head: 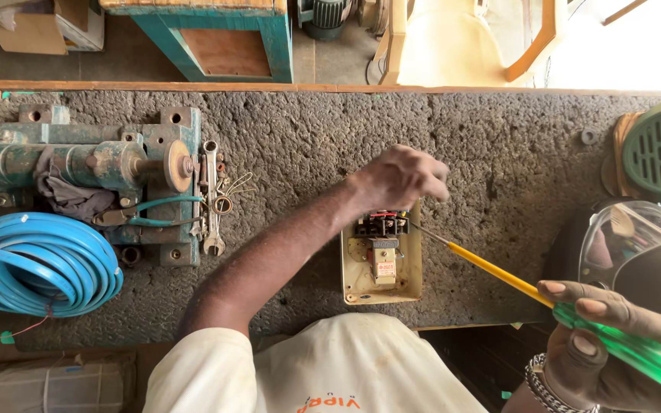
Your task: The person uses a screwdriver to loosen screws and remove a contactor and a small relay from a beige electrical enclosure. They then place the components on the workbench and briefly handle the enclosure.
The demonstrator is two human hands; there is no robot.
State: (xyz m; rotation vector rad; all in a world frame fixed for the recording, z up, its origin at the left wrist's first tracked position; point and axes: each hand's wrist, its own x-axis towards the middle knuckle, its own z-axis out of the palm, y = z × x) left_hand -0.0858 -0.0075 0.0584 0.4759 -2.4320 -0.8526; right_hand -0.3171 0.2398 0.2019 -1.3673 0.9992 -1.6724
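My left hand (399, 177) rests at the top edge of the cream switch box (382, 256), fingers curled together over the coloured wires at its terminals. My right hand (613, 336) is closed around the green handle of a screwdriver (491, 268); its yellow shaft slants up-left, tip touching the terminal block. The box lies flat near the front edge of the rough desk (307, 130). A blue hose coil (40, 264) lies far left

switch box (382, 264) on workbench (499, 145) centre, vise (86, 164) at left, hose coil (36, 264) before it
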